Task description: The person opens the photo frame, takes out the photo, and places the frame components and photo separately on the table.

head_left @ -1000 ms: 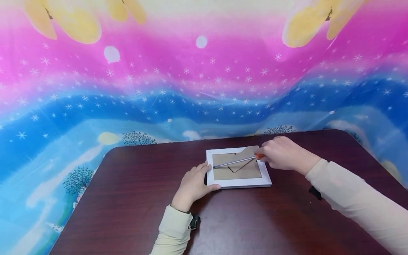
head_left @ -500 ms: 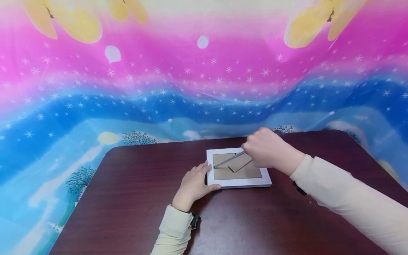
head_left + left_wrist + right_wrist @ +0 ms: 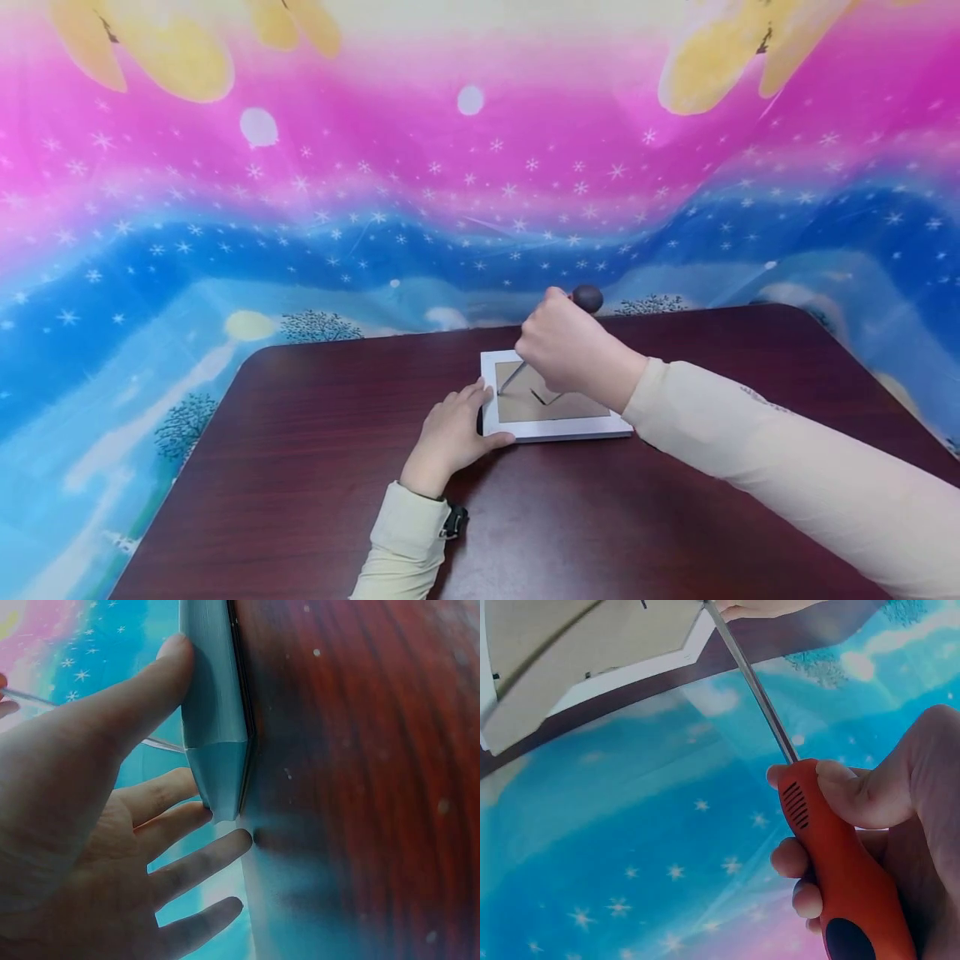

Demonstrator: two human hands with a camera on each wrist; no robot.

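Observation:
A white picture frame (image 3: 562,430) lies on the table with its brown backing board (image 3: 558,408) facing up. My left hand (image 3: 450,429) rests at its near left corner, thumb along the near side and fingertips at the left side. In the left wrist view the fingers are spread and fairly straight against the frame's edge (image 3: 217,690). My right hand (image 3: 566,342) grips a screwdriver (image 3: 847,862) by its orange handle, thumb along it. The metal shaft (image 3: 513,377) slants down, tip at the backing's left inner edge. The right hand hides the backing's upper right part.
The dark red-brown wooden table (image 3: 300,467) reaches back to a colourful cloth backdrop (image 3: 375,192) with snowflakes. A brown stand flap (image 3: 529,705) shows on the backing in the right wrist view. Black bands (image 3: 455,521) circle the wrists.
My right hand has moved left and up, swinging the screwdriver from nearly flat to steeper, its tip staying at the backing's left edge. The left hand and frame keep their places.

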